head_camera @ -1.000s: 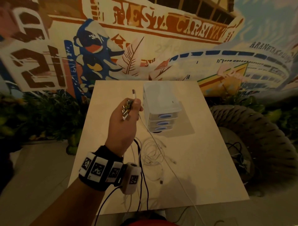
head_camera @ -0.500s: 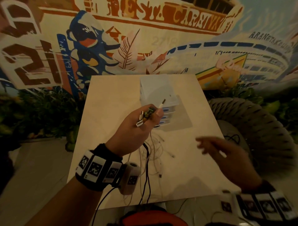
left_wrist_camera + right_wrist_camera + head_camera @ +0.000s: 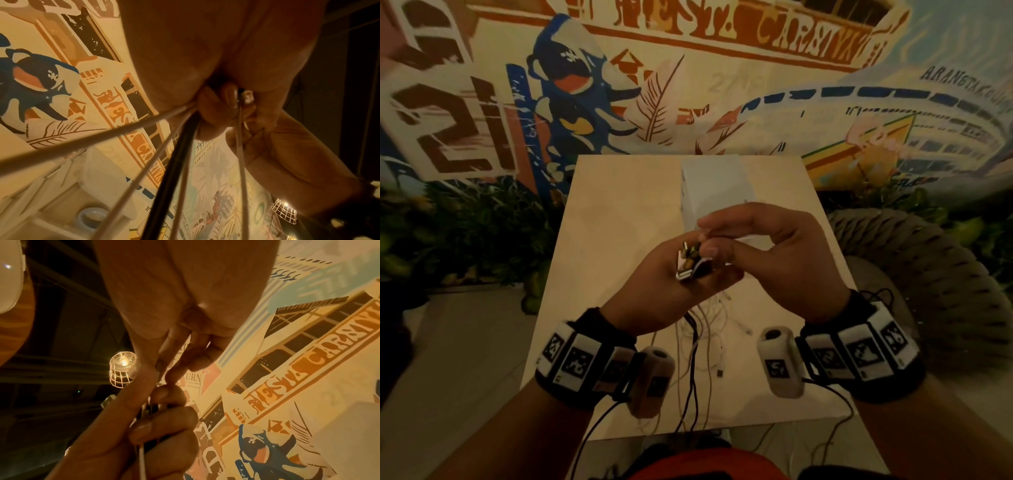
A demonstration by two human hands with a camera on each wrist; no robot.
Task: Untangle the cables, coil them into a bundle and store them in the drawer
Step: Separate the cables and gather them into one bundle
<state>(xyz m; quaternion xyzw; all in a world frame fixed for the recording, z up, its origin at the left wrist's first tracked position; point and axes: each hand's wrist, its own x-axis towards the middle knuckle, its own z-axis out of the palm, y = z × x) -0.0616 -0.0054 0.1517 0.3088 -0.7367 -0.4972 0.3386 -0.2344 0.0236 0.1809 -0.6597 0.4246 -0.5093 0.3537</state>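
My left hand (image 3: pixel 697 272) is raised over the table (image 3: pixel 619 212) and grips a cluster of cable plugs (image 3: pixel 688 262), metal tips up. From the fist, white cables (image 3: pixel 102 139) and a black cable (image 3: pixel 170 170) hang down to a loose tangle (image 3: pixel 709 329) on the table. My right hand (image 3: pixel 707 241) meets the left from the right, thumb and forefinger pinching a white plug end at the top of the cluster. Behind the hands stands the white drawer unit (image 3: pixel 714 185), its drawers closed, with a blue handle (image 3: pixel 90 217) showing. The right wrist view shows my right fingertips (image 3: pixel 180 368) against the left fist.
One loose plug (image 3: pixel 720 372) lies on the table near the front edge. A woven chair (image 3: pixel 928 274) stands to the right with dark cables on it. Plants (image 3: pixel 465 233) line the left, and a painted mural wall (image 3: pixel 688 85) rises behind the table.
The left hand has drawn back toward me with the plugs. The right hand came in from the lower right and now pinches at the plug cluster.
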